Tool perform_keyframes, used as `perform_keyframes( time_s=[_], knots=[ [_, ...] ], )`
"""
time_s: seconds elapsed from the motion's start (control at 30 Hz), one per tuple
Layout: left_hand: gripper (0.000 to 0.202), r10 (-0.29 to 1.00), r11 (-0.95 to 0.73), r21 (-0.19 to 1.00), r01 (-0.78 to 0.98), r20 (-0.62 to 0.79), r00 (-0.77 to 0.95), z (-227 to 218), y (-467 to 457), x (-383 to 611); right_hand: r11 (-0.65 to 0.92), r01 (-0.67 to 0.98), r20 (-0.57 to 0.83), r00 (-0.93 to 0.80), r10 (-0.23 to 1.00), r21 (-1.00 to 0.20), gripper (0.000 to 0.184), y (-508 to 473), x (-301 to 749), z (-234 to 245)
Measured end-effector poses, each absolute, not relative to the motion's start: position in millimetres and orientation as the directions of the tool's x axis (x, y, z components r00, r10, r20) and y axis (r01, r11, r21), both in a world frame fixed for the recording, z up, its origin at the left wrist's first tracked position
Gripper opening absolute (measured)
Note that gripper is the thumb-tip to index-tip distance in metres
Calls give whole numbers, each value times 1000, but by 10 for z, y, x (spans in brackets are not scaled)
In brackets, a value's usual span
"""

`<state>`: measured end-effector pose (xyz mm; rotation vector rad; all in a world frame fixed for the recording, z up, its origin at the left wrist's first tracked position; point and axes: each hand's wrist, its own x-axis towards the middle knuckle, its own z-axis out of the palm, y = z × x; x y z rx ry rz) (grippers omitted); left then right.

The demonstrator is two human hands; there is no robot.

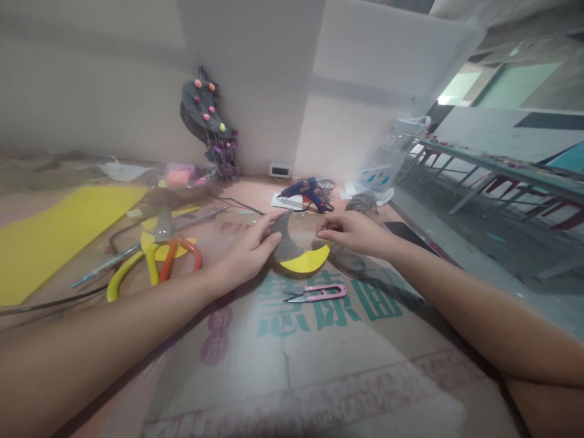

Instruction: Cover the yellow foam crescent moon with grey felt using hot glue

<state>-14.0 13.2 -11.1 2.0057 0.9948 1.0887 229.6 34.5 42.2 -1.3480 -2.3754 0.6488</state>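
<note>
A crescent moon shape [288,243] is partly covered in grey yarn, with bare yellow [305,262] along its lower right. My left hand [259,244] grips its left side between thumb and fingers. At its right tip, my right hand [343,231] is closed in a pinch on grey yarn [319,243], most of it hidden by the fingers. Loose loops of yarn [350,263] lie below that hand. Just in front of the crescent, pink thread snips [317,293] rest on the printed cardboard [365,371].
Behind the crescent lie a blue glue gun [306,192] and a grey yarn ball [362,202]. Scissors [155,258] with yellow and orange handles and a yellow sheet [59,234] are at left. A finished-looking grey crescent [201,109] with pompoms leans on the wall. A bottle [401,146] stands back right.
</note>
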Motion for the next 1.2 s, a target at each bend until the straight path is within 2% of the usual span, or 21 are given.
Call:
perform_keyframes(
  time_s=[0.23,0.47,0.67,0.8,0.87,0.93,1.03,1.1,1.2],
  knots=[
    [49,830,-458,876,147,363,425,-127,138,-116,501,723,152,-493,856,-475,19,372,2309,395],
    [49,835,-410,908,89,335,436,-115,138,-110,539,699,239,-487,840,-469,21,378,2307,375],
    [51,869,-313,949,-22,296,395,-152,193,-103,484,735,236,-424,874,-475,17,372,2274,334],
    [50,926,-263,963,-53,267,268,-164,234,-122,527,711,437,-333,835,-466,22,418,2305,324],
    [46,939,-267,962,-46,271,211,-161,251,-134,538,667,513,-263,817,-516,27,435,2324,326],
    [41,944,-272,962,-37,274,185,-145,260,-141,503,590,468,-228,854,-632,40,428,2319,326],
    [37,943,-286,958,-33,287,169,-114,259,-137,375,465,272,-273,923,-802,53,357,2248,319],
    [37,941,-304,953,-17,303,150,-106,256,-132,294,414,181,-290,940,-862,50,286,2175,305],
    [38,931,-326,945,-7,322,169,-108,248,-126,220,346,123,-281,952,-912,39,193,2079,258]
  ],
)
